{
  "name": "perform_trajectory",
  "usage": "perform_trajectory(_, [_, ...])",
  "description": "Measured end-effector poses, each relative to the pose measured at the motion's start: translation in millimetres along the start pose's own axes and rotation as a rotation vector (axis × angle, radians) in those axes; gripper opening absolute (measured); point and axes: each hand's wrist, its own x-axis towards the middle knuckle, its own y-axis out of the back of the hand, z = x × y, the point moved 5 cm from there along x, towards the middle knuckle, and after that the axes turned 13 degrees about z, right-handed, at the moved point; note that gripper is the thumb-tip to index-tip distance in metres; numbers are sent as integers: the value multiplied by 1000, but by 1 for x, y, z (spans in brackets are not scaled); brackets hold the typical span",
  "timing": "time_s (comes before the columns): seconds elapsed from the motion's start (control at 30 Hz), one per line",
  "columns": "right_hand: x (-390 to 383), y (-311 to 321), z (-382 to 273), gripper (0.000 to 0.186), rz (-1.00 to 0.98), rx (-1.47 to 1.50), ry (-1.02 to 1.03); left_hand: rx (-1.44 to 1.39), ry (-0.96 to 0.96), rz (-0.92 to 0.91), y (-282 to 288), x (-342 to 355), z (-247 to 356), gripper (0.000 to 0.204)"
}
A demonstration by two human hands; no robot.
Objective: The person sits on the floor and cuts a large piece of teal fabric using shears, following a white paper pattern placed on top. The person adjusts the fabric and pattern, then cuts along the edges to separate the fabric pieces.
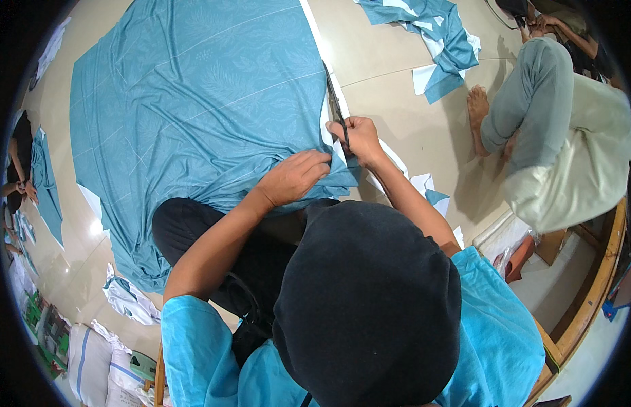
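Observation:
A large sheet of teal fabric (193,88) with a faint leaf pattern and thin pale lines is spread over the floor and bunched across my lap. My right hand (359,139) is closed round the handles of dark scissors (336,102). Their blades point away from me along the fabric's right edge, where a white border strip shows. Just left of the scissors, my left hand (295,178) has its fingertips closed on the gathered fabric near that edge. What lies under those fingertips is hidden.
Teal and white scraps (441,51) lie on the tiled floor ahead to the right. A person in grey trousers (536,102) sits close on my right. More people work at far left with another teal piece (45,180). White sacks (89,363) stand at lower left, a wooden frame (580,319) at lower right.

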Motion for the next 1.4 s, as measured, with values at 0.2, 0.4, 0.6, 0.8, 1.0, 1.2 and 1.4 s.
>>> perform_trajectory(0.2, [-4, -1, -21, 39, -27, 25, -36, -9, -6, 6, 1, 0, 1, 20])
perform_trajectory(0.4, [2, -4, -26, 40, -19, 42, -18, -3, -22, 15, 2, 0, 2, 20])
perform_trajectory(0.6, [7, -5, -23, 40, -20, 40, -4, 5, -27, 26, 2, 1, 3, 20])
perform_trajectory(0.8, [5, -5, -24, 37, -35, 40, -10, 32, -11, 20, 4, 2, 4, 17])
perform_trajectory(1.0, [1, -5, -29, 37, -59, 46, -7, 45, -42, 43, 5, 2, 6, 17])
perform_trajectory(1.2, [7, -8, -38, 40, -45, 60, 6, 35, -27, 28, 4, 2, 5, 18])
perform_trajectory(1.4, [13, -13, -40, 39, -39, 80, -8, 43, -24, 33, 4, 1, 5, 18])
